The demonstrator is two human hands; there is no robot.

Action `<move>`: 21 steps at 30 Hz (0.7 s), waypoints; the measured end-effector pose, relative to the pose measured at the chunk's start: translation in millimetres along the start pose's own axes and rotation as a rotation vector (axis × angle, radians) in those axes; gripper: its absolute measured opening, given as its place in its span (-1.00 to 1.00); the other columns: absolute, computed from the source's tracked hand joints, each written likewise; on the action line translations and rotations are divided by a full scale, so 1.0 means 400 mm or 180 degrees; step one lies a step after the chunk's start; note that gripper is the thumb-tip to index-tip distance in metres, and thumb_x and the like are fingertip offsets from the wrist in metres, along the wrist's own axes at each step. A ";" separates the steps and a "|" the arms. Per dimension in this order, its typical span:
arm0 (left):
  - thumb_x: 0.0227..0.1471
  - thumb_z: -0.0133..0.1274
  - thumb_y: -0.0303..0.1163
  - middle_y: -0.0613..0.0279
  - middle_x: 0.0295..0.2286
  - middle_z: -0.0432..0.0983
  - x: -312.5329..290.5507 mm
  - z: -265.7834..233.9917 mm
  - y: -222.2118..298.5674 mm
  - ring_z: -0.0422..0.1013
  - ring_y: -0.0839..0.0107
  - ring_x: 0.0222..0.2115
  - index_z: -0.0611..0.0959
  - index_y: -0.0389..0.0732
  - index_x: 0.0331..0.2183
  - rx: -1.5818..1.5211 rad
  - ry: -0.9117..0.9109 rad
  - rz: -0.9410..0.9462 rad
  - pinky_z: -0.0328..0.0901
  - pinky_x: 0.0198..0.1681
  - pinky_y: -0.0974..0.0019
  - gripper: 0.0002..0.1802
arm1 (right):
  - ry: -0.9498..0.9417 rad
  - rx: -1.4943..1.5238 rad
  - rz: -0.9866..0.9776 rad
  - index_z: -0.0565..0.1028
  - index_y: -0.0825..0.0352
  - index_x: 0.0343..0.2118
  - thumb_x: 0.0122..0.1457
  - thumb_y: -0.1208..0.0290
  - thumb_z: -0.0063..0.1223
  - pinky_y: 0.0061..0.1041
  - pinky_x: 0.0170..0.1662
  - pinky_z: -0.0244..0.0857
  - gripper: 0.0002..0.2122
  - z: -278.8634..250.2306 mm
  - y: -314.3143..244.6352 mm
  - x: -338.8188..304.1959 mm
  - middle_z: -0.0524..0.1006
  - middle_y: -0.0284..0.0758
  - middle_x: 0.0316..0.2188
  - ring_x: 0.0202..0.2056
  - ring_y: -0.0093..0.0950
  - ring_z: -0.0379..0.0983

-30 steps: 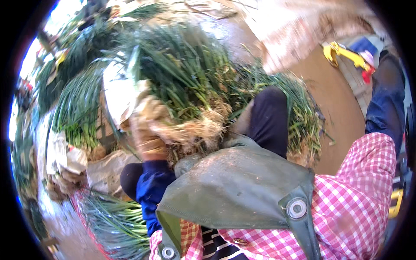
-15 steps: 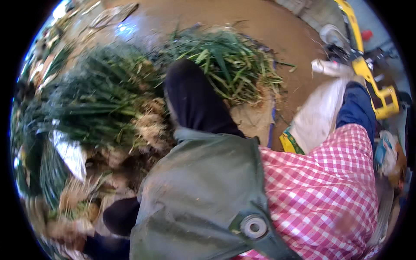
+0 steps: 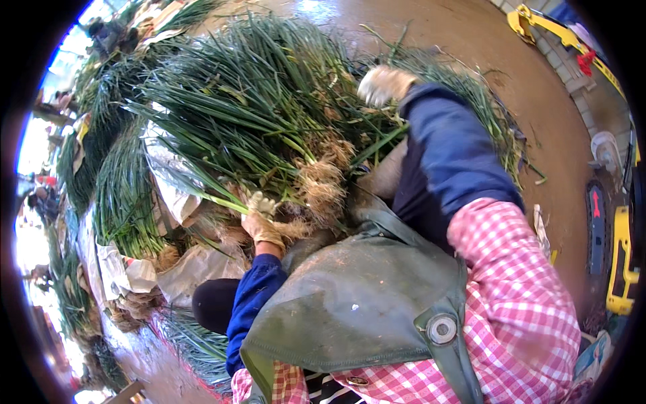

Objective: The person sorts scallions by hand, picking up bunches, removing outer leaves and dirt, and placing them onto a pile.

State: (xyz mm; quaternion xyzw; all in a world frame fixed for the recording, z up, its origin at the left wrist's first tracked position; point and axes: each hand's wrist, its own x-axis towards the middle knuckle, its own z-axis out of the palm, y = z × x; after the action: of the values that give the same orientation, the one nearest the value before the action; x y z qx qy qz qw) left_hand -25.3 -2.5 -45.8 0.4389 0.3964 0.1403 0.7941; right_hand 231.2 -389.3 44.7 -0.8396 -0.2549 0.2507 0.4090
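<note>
A large heap of green onions with long dark leaves and pale stringy roots lies in front of my knees. My left hand, in a pale work glove, is closed round a green onion. Its leaves stretch to the upper left and roots show beside the glove. My right hand, also gloved, reaches over the heap's right side. Its fingers are bent and slightly apart, pointing down at the leaves, with nothing seen in them. A dark green apron covers my lap.
More green onion bundles lie at the left among white sacks. A brown wet floor stretches beyond the heap. Yellow-framed equipment stands at the far right, near a dark bar with a red arrow.
The view has swung, so the heap now sits nearer the middle. My right arm has come from the right side out over the heap. My left hand now shows clearly, holding a green onion.
</note>
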 end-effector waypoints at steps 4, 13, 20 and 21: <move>0.11 -0.23 -0.16 0.26 -0.46 0.39 0.229 -0.083 -0.218 0.33 0.31 -0.35 0.50 -0.07 -0.42 0.1026 -0.0246 -0.0378 0.24 -0.26 0.15 -0.72 | 0.0694 -0.0668 0.0805 0.55 0.29 -0.44 0.16 0.08 -0.11 -0.22 -0.41 0.26 -0.65 0.242 0.277 0.105 0.50 -0.15 -0.55 -0.49 -0.29 0.43; -0.02 -0.06 -0.36 0.23 -0.52 0.42 0.202 -0.049 -0.351 0.33 0.30 -0.53 0.50 -0.25 -0.43 -0.0335 -0.0619 -0.1579 0.27 -0.38 0.31 -0.84 | 0.0508 -0.0346 0.2200 0.49 0.30 -0.31 0.16 0.03 -0.12 -0.19 -0.35 0.30 -0.62 0.618 0.238 0.126 0.50 -0.11 -0.47 -0.43 -0.24 0.44; -0.01 -0.05 -0.35 0.17 -0.41 0.47 0.107 0.131 -0.247 0.40 0.30 -0.41 0.51 -0.20 -0.39 -0.1149 -0.0952 -0.2011 0.32 -0.27 0.27 -0.86 | 0.0602 0.0036 0.2120 0.45 0.31 -0.21 0.16 -0.01 -0.13 -0.17 -0.30 0.32 -0.58 0.593 0.259 0.119 0.50 -0.09 -0.41 -0.39 -0.21 0.46; -0.01 -0.05 -0.35 0.16 -0.40 0.47 0.098 0.151 -0.217 0.41 0.30 -0.39 0.51 -0.20 -0.38 -0.1222 -0.1028 -0.1983 0.32 -0.25 0.26 -0.86 | 0.0639 0.0169 0.2058 0.44 0.31 -0.20 0.16 -0.02 -0.13 -0.17 -0.30 0.33 -0.57 0.584 0.254 0.129 0.50 -0.08 -0.41 -0.38 -0.20 0.46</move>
State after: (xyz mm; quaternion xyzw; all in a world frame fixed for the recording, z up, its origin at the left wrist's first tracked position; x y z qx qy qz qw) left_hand 34.7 -65.3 -117.8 0.1577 0.3472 -0.1064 0.9183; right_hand 145.1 -280.6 -174.9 -0.8865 0.0727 0.2901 0.3530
